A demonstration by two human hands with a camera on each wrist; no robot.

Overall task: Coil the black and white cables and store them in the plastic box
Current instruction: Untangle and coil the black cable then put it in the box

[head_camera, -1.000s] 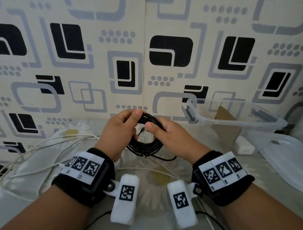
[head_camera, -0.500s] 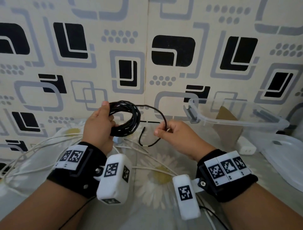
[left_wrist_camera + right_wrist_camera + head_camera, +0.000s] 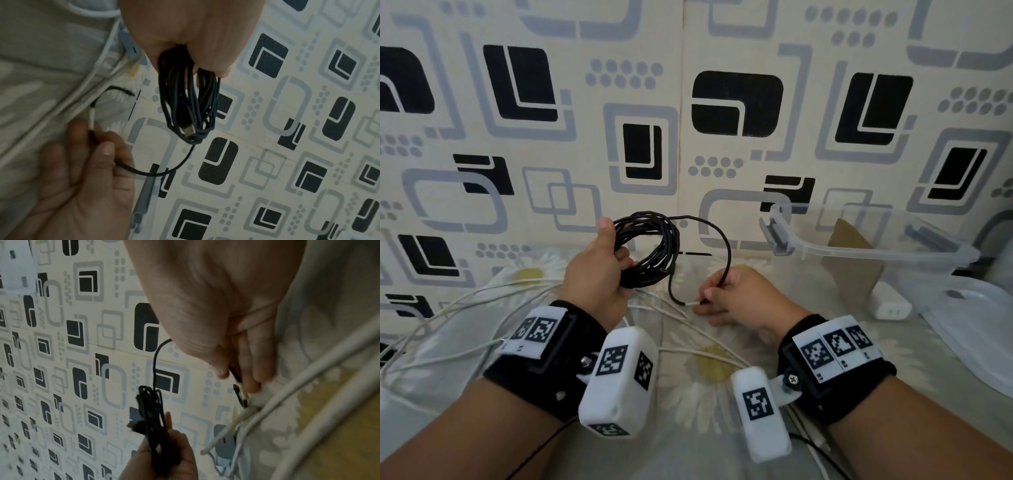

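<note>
Gripping black cable (image 3: 650,251) coil, left hand (image 3: 599,274), tail pinched, right hand (image 3: 739,294)

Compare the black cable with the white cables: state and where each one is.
The black cable is coiled, gripped by the left hand, its loose end pinched by the right hand; the white cables lie uncoiled and untouched on the floral surface. Both are outside the plastic box.

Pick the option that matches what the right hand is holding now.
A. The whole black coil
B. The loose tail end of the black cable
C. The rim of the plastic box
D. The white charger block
B: the right hand pinches the loose tail of the black cable, while the left hand grips the black coil; the white charger block lies untouched beside the plastic box.
</note>
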